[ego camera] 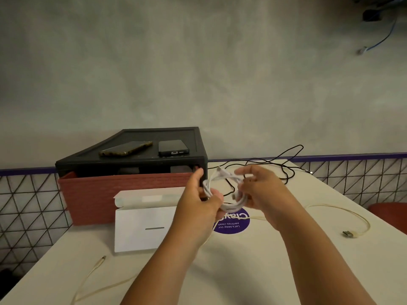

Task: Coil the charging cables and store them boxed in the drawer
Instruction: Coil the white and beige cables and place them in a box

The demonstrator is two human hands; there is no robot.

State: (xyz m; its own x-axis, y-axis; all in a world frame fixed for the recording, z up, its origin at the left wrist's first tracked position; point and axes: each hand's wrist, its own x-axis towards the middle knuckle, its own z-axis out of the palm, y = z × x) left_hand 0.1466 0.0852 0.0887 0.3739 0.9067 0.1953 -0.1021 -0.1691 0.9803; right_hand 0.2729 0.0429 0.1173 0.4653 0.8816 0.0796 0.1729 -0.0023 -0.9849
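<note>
Both hands, left hand (199, 203) and right hand (262, 190), grip a coiled white charging cable (222, 194) above the cream counter (242, 260). Just beside them stands an open white cardboard box (143, 225), fronting the pulled-out red drawer (99, 194).

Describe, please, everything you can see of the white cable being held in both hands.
The white cable is thin, smooth and plastic-looking, wound into a loose round coil of several loops. It is held in the air above the table, the left hand pinching its left side and the right hand closing round its right side. A connector end sticks out at the top.
</note>
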